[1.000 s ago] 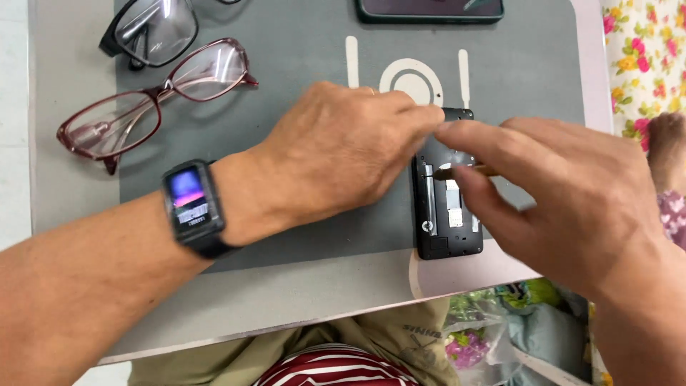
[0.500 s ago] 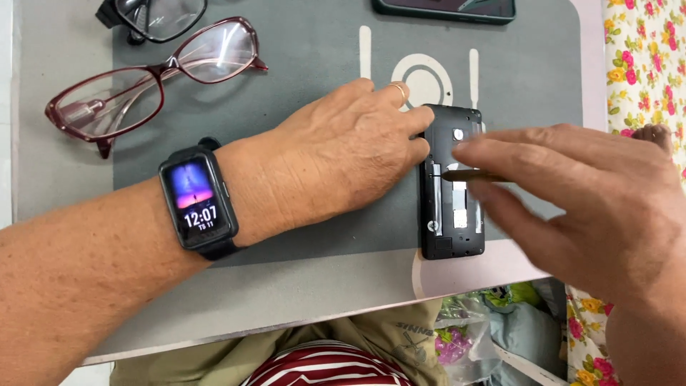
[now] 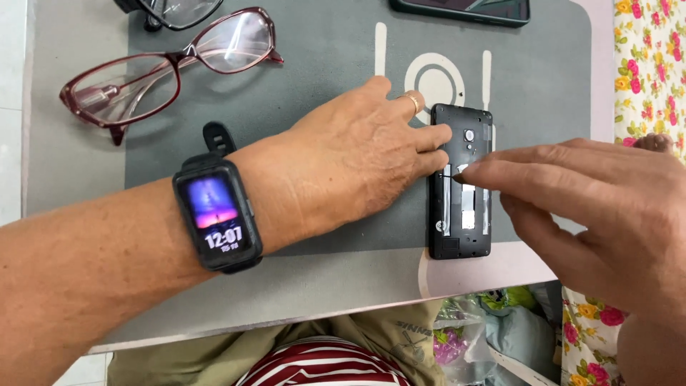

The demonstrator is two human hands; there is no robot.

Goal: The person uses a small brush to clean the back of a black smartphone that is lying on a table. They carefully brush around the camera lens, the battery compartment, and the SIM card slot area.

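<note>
Head view: phone (image 3: 461, 214) between both hands.

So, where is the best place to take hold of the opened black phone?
Probably grip the opened phone by its two long edges near the lower end, coming from above. It lies flat, back off, and the left hand and right hand crowd the upper half.

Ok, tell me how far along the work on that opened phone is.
Done: the phone lies face down, back cover off, insides exposed. In hand: the left hand steadies its edge while the right hand fingertips pinch something small over its middle. Left: no cover is back on.
</note>
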